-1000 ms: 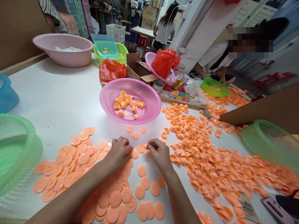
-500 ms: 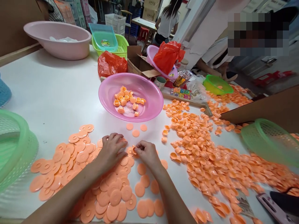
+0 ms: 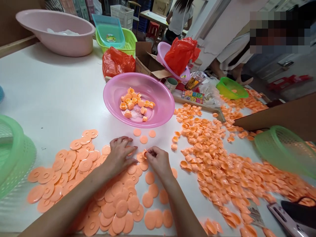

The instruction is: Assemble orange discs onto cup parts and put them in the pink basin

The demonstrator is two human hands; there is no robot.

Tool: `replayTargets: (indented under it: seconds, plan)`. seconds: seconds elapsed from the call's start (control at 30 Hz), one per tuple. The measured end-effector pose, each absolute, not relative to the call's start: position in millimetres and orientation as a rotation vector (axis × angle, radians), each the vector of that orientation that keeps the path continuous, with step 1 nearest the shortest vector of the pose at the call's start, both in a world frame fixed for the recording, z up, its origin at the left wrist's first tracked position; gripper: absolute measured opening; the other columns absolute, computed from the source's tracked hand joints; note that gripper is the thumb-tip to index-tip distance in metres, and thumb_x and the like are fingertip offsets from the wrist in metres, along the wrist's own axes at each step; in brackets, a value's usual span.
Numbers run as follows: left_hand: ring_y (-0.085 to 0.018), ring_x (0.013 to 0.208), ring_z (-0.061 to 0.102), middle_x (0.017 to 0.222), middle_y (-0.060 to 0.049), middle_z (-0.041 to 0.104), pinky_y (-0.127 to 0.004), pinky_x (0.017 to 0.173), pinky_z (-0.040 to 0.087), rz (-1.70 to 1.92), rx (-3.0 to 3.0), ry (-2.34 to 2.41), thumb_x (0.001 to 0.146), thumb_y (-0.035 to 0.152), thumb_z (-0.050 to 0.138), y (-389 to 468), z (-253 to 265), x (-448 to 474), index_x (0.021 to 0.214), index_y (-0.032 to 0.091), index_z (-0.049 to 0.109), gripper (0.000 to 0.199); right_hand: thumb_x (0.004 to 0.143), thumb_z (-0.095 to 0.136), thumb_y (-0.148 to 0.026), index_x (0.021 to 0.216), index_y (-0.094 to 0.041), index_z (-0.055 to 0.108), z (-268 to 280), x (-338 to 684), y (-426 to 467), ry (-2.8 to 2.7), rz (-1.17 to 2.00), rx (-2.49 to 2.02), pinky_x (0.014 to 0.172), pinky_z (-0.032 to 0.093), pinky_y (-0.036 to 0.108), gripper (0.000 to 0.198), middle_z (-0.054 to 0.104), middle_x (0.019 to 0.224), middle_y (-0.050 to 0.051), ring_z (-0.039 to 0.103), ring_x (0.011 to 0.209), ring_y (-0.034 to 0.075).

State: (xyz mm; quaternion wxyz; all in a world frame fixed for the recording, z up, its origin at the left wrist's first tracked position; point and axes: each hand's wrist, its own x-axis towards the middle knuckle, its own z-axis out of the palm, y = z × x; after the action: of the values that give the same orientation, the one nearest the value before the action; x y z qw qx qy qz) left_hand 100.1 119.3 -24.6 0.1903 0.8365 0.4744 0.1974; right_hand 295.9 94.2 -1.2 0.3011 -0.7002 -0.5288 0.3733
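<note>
The head view takes in a broad white tabletop [image 3: 61, 95], with a great spread of small, glossy orange plastic cups [image 3: 222, 171] along the person's right side. Smaller than that spread is the overlapping heap of flat, round orange plastic discs [image 3: 120, 207], some with a raised ring, lying around and below the left forearm. Beyond the hands stands a round, shiny pink plastic basin [image 3: 161, 98], its floor only partly covered by a small cluster of orange spool-like pieces [image 3: 133, 100], several of which look like a cup joined to a disc. These appear to be the finished share; by far the greater part, cups and discs alike, seems still loose.

The left hand [image 3: 120, 151] lies palm down over the heap's upper edge, fingers spread and gripping nothing visible; whether it presses on a disc cannot be told. The right hand [image 3: 159, 162] pinches one small orange piece [image 3: 144, 153] between thumb and fingertips, just above or touching a disc; whether the two are joined is unclear.
</note>
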Motion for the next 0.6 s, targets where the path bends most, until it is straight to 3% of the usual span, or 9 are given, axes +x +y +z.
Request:
replayTargets:
  seconds: [0.17, 0.37, 0.6]
  plan:
    - [-0.033, 0.126, 0.044, 0.128, -0.01, 0.06, -0.057, 0.103, 0.024, 0.548, 2.36, 1.31, 0.075, 0.039, 0.077, 119.3, -29.5, 107.6, 0.101, 0.031, 0.073, 0.028, 0.069, 0.06, -0.027, 0.063, -0.02, 0.063, -4.9, 293.8, 98.8, -1.338, 1.022, -1.901, 0.052, 0.04, 0.023, 0.01, 0.061, 0.055, -0.001, 0.054, 0.055, 0.015]
    - [-0.035, 0.129, 0.041, 0.131, -0.01, 0.058, -0.062, 0.106, 0.019, 0.537, 2.366, 1.302, 0.072, 0.039, 0.079, 120.1, -29.7, 113.7, 0.106, 0.033, 0.072, 0.035, 0.07, 0.061, -0.028, 0.065, -0.019, 0.066, -10.9, 292.4, 100.2, -1.291, 1.055, -1.891, 0.052, 0.042, 0.024, 0.011, 0.063, 0.055, -0.001, 0.056, 0.055, 0.015]
    - [-0.034, 0.125, 0.046, 0.129, -0.01, 0.061, -0.06, 0.105, 0.024, 0.59, 2.289, 1.402, 0.072, 0.033, 0.077, 125.6, -32.2, 110.3, 0.101, 0.028, 0.073, 0.029, 0.071, 0.061, -0.029, 0.065, -0.019, 0.066, -6.0, 288.3, 109.1, -1.282, 1.037, -1.892, 0.053, 0.042, 0.024, 0.012, 0.062, 0.055, -0.001, 0.055, 0.054, 0.015]
